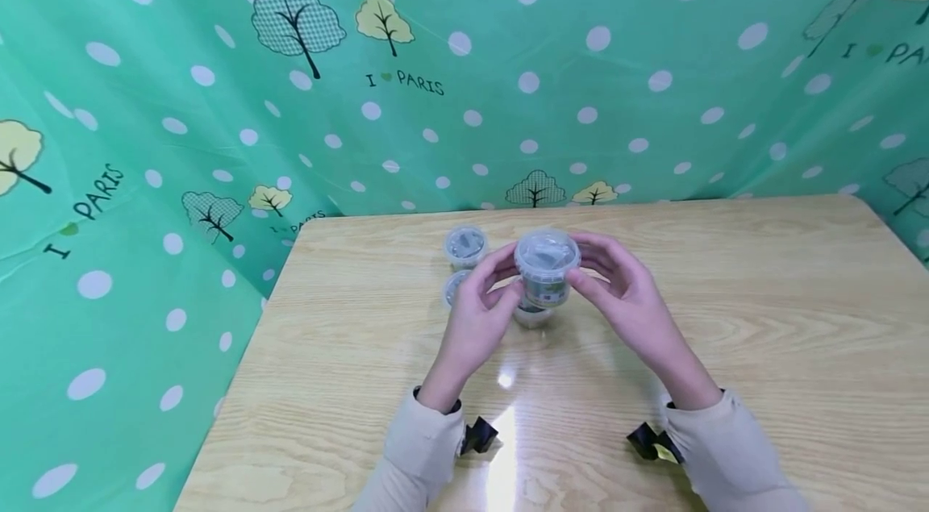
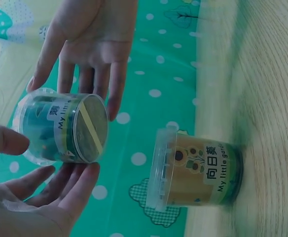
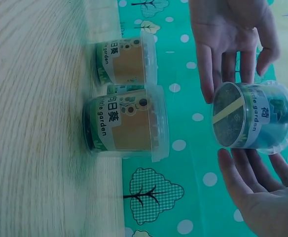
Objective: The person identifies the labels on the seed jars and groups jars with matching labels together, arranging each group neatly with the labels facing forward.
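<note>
Between my two hands a clear lidded plastic tub is held up above the table. Its label reads "My little garden", and a pale strip of tape crosses its base. My left hand holds its left side with thumb and fingers, while my right hand grips the opposite side. Just below, partly hidden by it, a similar tub stands upright on the table. In the left wrist view this standing tub has a sunflower label and a translucent lid.
Two more lidded tubs stand behind my left hand: a far tub and a nearer tub, partly covered by the fingers. The wooden table ends at a green dotted curtain. Black devices sit at both wrists.
</note>
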A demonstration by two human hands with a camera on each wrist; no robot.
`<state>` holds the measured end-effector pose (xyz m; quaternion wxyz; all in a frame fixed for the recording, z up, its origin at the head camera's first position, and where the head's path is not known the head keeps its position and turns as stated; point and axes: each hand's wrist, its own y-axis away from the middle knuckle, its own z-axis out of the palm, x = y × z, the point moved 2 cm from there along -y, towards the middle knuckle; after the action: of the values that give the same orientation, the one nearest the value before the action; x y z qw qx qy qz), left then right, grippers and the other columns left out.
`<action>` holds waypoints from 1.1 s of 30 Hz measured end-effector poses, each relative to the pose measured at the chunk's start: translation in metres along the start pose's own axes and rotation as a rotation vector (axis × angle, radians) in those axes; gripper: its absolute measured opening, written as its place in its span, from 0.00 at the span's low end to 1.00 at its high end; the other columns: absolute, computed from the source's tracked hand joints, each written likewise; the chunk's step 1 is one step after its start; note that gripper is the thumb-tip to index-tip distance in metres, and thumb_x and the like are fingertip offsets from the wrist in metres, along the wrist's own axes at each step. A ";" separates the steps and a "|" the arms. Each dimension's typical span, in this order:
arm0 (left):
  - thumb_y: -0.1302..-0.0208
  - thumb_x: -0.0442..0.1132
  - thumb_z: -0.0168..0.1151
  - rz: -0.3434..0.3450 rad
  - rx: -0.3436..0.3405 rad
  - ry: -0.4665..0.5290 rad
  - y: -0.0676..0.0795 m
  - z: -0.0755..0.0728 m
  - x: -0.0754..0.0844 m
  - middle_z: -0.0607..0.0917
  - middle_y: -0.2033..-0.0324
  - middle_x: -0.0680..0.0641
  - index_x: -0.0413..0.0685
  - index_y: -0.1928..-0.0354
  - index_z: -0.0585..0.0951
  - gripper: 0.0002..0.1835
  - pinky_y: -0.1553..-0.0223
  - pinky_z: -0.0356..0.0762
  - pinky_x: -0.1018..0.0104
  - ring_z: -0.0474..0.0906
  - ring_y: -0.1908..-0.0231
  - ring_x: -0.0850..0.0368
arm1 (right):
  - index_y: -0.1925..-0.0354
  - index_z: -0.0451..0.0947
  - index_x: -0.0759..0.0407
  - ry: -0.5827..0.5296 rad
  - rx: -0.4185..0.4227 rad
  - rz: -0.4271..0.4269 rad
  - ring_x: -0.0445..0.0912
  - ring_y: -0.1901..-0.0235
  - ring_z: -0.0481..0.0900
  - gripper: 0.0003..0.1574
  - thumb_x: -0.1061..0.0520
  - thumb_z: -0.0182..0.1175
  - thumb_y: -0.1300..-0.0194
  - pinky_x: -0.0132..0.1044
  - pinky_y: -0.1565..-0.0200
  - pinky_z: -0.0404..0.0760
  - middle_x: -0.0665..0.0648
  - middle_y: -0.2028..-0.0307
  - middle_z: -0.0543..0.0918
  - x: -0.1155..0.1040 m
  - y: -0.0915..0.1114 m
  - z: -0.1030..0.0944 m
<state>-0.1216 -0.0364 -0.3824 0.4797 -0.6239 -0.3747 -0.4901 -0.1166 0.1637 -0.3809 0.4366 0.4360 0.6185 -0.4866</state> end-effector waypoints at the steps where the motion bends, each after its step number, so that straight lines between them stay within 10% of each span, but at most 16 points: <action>1: 0.30 0.31 0.54 -0.001 0.002 -0.003 0.000 0.000 0.000 0.77 0.41 0.40 0.42 0.31 0.69 0.26 0.39 0.78 0.63 0.75 0.40 0.48 | 0.32 0.66 0.60 0.000 0.001 0.002 0.43 0.39 0.73 0.30 0.59 0.59 0.29 0.26 0.41 0.77 0.59 0.36 0.73 0.000 0.000 0.000; 33: 0.27 0.44 0.57 -0.036 -0.005 -0.109 -0.008 -0.006 0.004 0.78 0.40 0.41 0.43 0.31 0.69 0.26 0.39 0.78 0.63 0.77 0.40 0.50 | 0.36 0.67 0.67 0.025 -0.027 -0.091 0.41 0.42 0.75 0.31 0.66 0.64 0.35 0.30 0.43 0.81 0.62 0.40 0.75 0.002 -0.012 0.004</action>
<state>-0.1294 -0.0399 -0.3761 0.4482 -0.6442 -0.4101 -0.4648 -0.1279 0.1579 -0.3805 0.4123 0.4075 0.6496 -0.4919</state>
